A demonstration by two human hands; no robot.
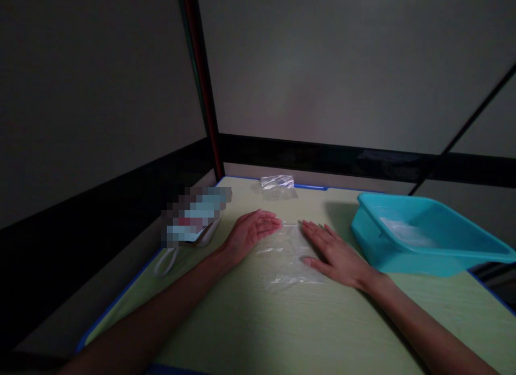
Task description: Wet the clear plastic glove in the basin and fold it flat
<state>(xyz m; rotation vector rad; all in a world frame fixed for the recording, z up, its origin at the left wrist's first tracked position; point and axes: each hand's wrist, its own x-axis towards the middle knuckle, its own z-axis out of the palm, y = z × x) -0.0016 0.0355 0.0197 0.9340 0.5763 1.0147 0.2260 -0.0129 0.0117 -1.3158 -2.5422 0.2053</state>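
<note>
A clear plastic bag (284,257) lies flat on the table, its edges and creases catching the light. At its left side is my left hand (253,229), turned partly on its edge with the fingers stretched out toward the bag's far end. My right hand (331,254) rests palm down along the right side of the bag, fingers extended and thumb apart. Neither hand grips anything. Part of the bag's right edge is hidden under my right hand.
Another crumpled clear plastic bag (278,184) lies near the table's far edge. A turquoise plastic basin (363,232) with clear plastic inside stands at the right. On the left lies a blurred-out item with a white strap (163,265). Walls bound the table (226,321) behind and left.
</note>
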